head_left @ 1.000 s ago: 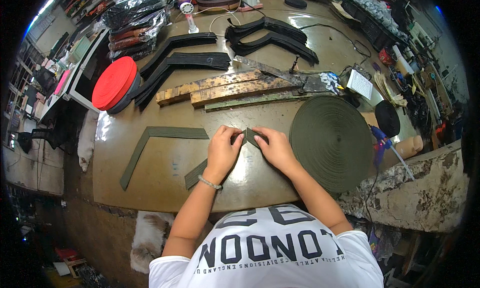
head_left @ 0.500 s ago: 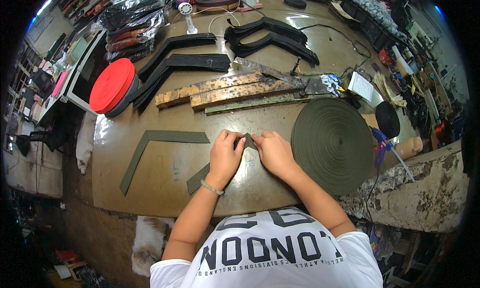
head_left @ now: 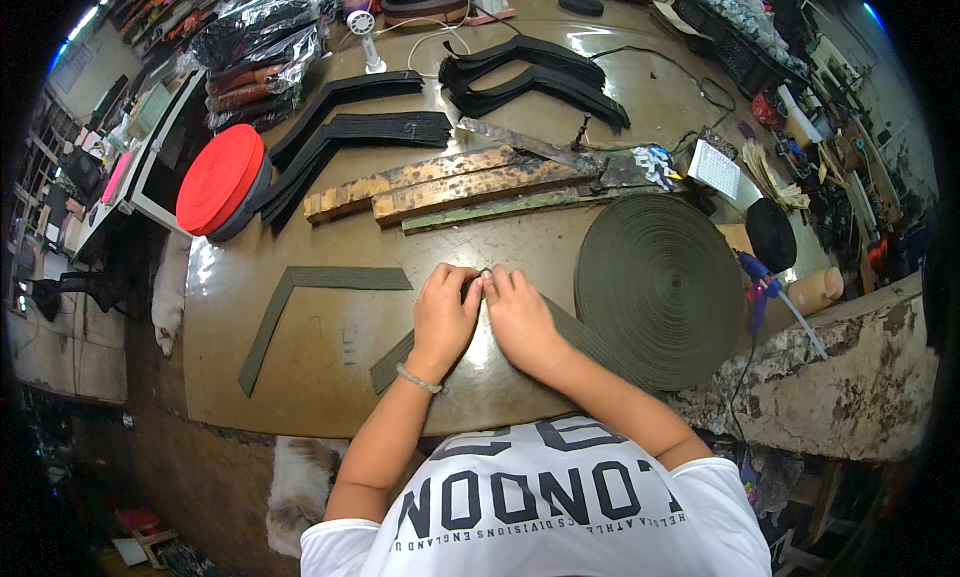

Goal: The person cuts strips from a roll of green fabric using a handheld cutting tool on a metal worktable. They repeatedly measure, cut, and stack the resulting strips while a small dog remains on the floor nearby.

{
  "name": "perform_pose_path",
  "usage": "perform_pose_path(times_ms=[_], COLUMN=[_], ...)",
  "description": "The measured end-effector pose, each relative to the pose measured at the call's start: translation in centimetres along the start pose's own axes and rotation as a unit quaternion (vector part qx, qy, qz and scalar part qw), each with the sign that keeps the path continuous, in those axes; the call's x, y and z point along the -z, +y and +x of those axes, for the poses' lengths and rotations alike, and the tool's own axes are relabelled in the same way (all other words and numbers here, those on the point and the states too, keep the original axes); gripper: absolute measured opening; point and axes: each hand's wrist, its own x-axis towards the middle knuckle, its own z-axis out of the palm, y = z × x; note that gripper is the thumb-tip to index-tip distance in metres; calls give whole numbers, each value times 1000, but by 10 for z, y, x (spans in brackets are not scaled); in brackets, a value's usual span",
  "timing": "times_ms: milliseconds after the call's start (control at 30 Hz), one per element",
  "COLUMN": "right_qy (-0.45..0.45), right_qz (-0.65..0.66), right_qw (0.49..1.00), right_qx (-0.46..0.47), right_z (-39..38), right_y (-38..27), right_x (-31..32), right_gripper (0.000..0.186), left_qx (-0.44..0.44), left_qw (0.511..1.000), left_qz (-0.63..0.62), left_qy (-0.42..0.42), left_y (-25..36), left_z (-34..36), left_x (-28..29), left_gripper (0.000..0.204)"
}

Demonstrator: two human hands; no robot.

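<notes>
My left hand (head_left: pixel 447 312) and my right hand (head_left: pixel 517 312) meet over the middle of the table, thumbs and fingertips pinched together on an olive-green webbing strap (head_left: pixel 392 362). One end of the strap slants out below my left hand. On the other side it runs from under my right hand toward a large coiled roll of the same webbing (head_left: pixel 665 287). My fingers cover the spot being pinched. Left of my hands, a separate webbing piece (head_left: pixel 350 278) lies flat, bent at an angle.
Wooden bars (head_left: pixel 480 192) lie beyond my hands, with bundles of black bent strips (head_left: pixel 385 129) behind them. A red roll (head_left: pixel 222 180) stands at the left. Right of the green roll are a blue glue gun (head_left: pixel 762 277) and a black roll (head_left: pixel 770 234).
My right hand has shifted left against my left hand, and its fingers now cover the fold seen before. More strap shows between my right hand and the roll.
</notes>
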Motion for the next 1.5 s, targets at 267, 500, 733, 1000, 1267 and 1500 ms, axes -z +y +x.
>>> perform_pose_path(times_ms=[267,500,733,1000,1267,1500], right_qy=[-54,-230,-66,-42,-87,-120], right_qz=[125,601,474,367,441,395], right_qw=[989,745,833,893,851,847], right_qx=[-66,-175,-277,-258,-272,-335], right_z=[-10,-7,-12,68,82,73], right_y=[43,54,120,195,230,246], right_x=[52,69,198,194,159,118], right_gripper=[26,24,25,25,26,28], left_qx=[77,92,99,173,149,189], left_qw=[980,927,931,955,960,953], left_qz=[-169,-235,-303,-157,-137,-81], left_qy=[-70,-278,-178,-184,-191,-224], left_y=[8,21,18,-45,-75,-67], left_z=[12,48,155,259,267,263], left_x=[24,41,74,18,-10,-9], left_gripper=[25,33,22,36,32,35])
